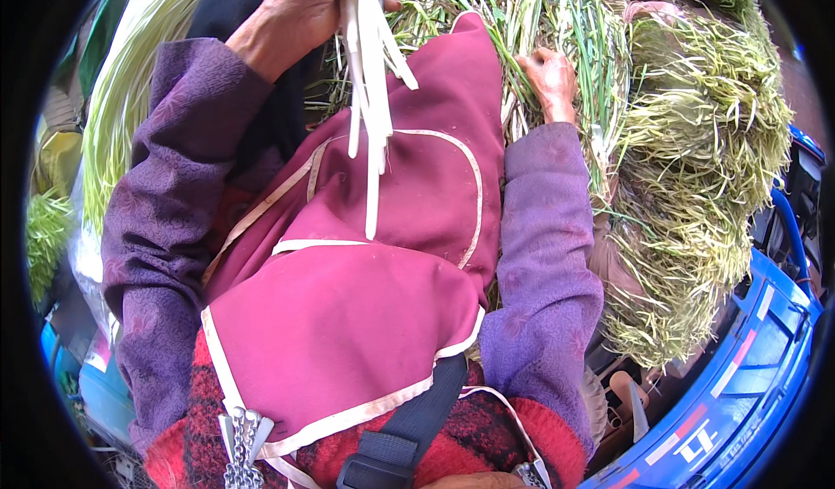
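My left hand (309, 6), at the top edge, is closed around a small bunch of white stalks (374, 98). Their thick pale ends hang down over the maroon apron (365, 315) on my lap, some longer than others; their other ends are out of view. Farther right, my right hand (550, 76) rests at a heap of long green leafy stalks (600, 46). Its fingers are curled in, and whatever lies in them is hidden.
Long pale yellow-green leaves (130, 115) lie in a bundle at the far left. A large pile of yellowish-green leafy bunches (696, 141) fills the right side. Below it stands a blue vehicle body (731, 376) with reflective strips. Metal clips (243, 441) hang at my chest.
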Available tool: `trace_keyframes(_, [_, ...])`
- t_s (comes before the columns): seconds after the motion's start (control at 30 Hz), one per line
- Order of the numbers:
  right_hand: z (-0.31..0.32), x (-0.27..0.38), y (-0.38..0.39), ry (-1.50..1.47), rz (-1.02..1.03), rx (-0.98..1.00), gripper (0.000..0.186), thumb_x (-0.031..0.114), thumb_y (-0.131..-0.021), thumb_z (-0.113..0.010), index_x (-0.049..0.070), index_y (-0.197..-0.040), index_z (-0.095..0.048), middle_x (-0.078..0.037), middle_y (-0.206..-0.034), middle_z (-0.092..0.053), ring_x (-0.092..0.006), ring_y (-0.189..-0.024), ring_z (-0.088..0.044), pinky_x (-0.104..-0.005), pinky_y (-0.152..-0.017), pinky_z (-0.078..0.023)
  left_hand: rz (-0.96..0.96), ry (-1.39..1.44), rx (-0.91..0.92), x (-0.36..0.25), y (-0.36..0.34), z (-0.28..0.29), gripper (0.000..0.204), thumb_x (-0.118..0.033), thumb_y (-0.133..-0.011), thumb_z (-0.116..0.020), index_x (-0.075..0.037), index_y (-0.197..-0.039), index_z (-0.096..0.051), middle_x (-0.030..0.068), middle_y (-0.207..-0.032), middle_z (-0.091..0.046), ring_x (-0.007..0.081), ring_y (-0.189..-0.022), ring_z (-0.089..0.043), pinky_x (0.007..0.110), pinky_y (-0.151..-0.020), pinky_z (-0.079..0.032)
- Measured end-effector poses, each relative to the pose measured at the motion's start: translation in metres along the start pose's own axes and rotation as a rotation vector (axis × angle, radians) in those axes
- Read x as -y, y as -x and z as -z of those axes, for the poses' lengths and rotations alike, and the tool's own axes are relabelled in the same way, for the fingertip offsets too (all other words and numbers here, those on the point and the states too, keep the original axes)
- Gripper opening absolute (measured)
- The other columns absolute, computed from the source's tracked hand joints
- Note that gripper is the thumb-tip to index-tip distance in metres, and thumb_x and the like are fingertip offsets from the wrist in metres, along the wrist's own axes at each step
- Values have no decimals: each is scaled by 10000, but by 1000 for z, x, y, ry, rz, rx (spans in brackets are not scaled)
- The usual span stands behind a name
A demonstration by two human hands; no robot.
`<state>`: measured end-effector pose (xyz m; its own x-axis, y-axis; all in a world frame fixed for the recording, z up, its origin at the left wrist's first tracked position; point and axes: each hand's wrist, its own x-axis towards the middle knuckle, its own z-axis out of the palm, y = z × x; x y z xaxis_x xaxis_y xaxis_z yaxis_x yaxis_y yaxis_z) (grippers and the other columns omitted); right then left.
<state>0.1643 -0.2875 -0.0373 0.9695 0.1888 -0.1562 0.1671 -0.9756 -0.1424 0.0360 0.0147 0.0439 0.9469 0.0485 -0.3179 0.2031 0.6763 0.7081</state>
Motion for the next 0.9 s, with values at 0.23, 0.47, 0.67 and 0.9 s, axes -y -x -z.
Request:
trace_keyframes(0.23, [14, -27, 15, -99, 75, -68, 141, 211, -722, -593, 92, -761, -658, -89, -703, -636, -207, -663, -601, -353, -631, -471, 103, 147, 70, 1, 2, -2, 127, -57, -802, -627, 8, -907, -596, 81, -780, -625, 93, -545, -570, 216, -476, -501])
trace_keyframes(0.47, [132, -100, 40, -169, -11, -426, 61, 58, -729, -599, 26, -703, -645, -22, -592, -585, -78, -545, -490, -233, -514, -381, 61, 104, 46, 1, 0, -5, 102, -52, -798, -630, 18, -863, -596, 71, -750, -619, 86, -530, -568, 220, -454, -503])
trace_keyframes(0.67, [84, -108, 83, -1153, -271, -226, 218, 15, -763, -591, 1, -980, -599, -64, -781, -631, -135, -650, -586, -266, -633, -488, 58, 71, 58, 9, -8, -12, 107, -73, -784, -652, -1, -838, -593, 64, -721, -617, 87, -524, -572, 221, -460, -510])
trace_keyframes(0.9, [50, -65, 86, -1253, -147, 43, 286, 48, -767, -601, -38, -1040, -602, -75, -853, -652, -117, -767, -596, -228, -713, -457, 53, 29, 60, 14, -7, -15, 96, -68, -781, -654, -13, -817, -585, 64, -711, -612, 90, -519, -565, 222, -461, -504])
